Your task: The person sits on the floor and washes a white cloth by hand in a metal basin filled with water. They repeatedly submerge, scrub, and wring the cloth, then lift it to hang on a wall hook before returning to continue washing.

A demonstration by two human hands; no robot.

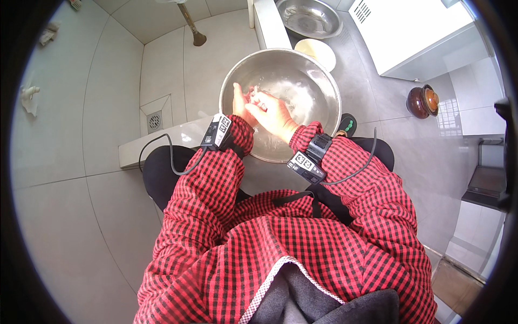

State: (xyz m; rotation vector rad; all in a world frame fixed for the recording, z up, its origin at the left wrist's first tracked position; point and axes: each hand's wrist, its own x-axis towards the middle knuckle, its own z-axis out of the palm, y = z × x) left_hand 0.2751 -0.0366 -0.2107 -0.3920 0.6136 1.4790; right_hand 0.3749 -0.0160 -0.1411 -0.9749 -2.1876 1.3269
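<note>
A large round metal basin (322,97) stands in front of me, and both of my hands are inside its rim at the left side. Wet, pinkish-white pieces (253,96) that look like raw meat lie between my hands; their exact kind is too small to tell. My left hand (242,103) is cupped along one side of the pieces, with one finger or the thumb pointing up. My right hand (276,115) has its fingers curled over them from the other side. Shiny, clear water seems to lie in the basin, with pale bits in it.
Behind the basin are a second metal basin (310,16) and a round cream-coloured object (318,52). A low white ledge (178,137) runs to the left, near a floor drain (155,121). At right are a brown pot (416,102) and a white cabinet (415,38).
</note>
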